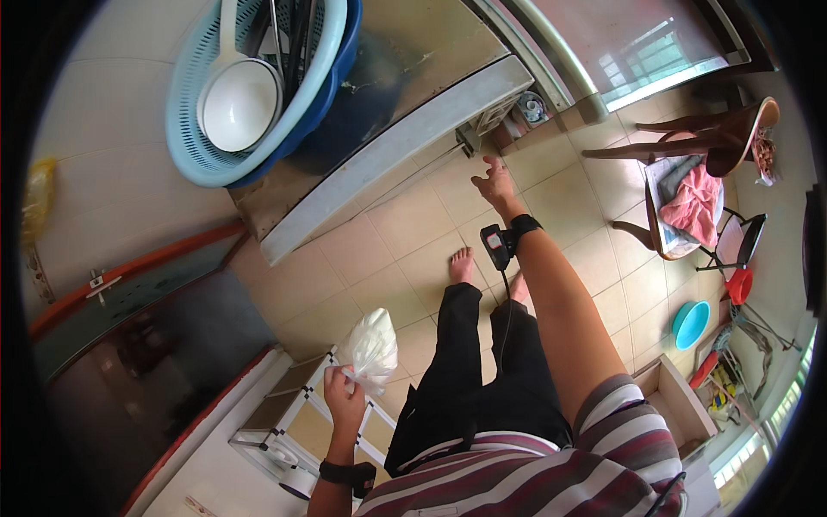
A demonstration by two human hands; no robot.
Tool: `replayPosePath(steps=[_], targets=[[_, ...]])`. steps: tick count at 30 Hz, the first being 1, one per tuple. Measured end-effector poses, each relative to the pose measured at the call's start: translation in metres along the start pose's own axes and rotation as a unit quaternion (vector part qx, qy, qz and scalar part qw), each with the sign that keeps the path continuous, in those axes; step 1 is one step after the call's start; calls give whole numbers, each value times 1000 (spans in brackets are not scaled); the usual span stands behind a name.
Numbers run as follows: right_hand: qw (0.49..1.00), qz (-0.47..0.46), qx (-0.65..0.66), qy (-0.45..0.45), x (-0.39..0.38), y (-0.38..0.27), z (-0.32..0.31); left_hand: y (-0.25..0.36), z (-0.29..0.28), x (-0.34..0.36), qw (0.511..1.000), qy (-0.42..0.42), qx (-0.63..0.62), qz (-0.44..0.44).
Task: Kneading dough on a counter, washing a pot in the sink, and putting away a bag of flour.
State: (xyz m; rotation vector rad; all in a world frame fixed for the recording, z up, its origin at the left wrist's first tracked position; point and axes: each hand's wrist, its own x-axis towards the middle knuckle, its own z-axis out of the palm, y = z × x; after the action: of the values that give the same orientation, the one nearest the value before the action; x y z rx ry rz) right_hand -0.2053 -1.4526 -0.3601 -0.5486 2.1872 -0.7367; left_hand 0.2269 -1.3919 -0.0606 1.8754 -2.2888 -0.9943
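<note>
My left hand (pixel 345 399) is closed around the gathered neck of a white plastic bag (pixel 371 349), which bulges beyond my fingers; what is inside does not show. My right arm is stretched forward, and my right hand (pixel 495 183) has its fingers apart with nothing in it. It reaches out over the tiled floor, close to a small metal fitting (pixel 469 138) below the edge of the counter (pixel 405 155). Each wrist wears a black strap; the one on the right carries a small device (pixel 497 247) with a cable.
A light blue basket (pixel 194 164) with a white ladle (pixel 239 103) and other utensils stands on the counter. To the right are wooden stools (pixel 732 142), a pink cloth (pixel 692 207) and a turquoise basin (pixel 691 325). Shelving (pixel 276 414) stands beside my left arm, near a doorway (pixel 155 345).
</note>
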Motion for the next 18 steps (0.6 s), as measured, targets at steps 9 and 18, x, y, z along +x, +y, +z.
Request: replayPosePath(steps=[9, 18], targets=[[997, -72, -1, 23, 48, 11, 34, -22, 75, -31, 973, 6, -199, -117], [984, -141, -36, 107, 46, 18, 42, 11, 86, -45, 999, -18, -19, 38]])
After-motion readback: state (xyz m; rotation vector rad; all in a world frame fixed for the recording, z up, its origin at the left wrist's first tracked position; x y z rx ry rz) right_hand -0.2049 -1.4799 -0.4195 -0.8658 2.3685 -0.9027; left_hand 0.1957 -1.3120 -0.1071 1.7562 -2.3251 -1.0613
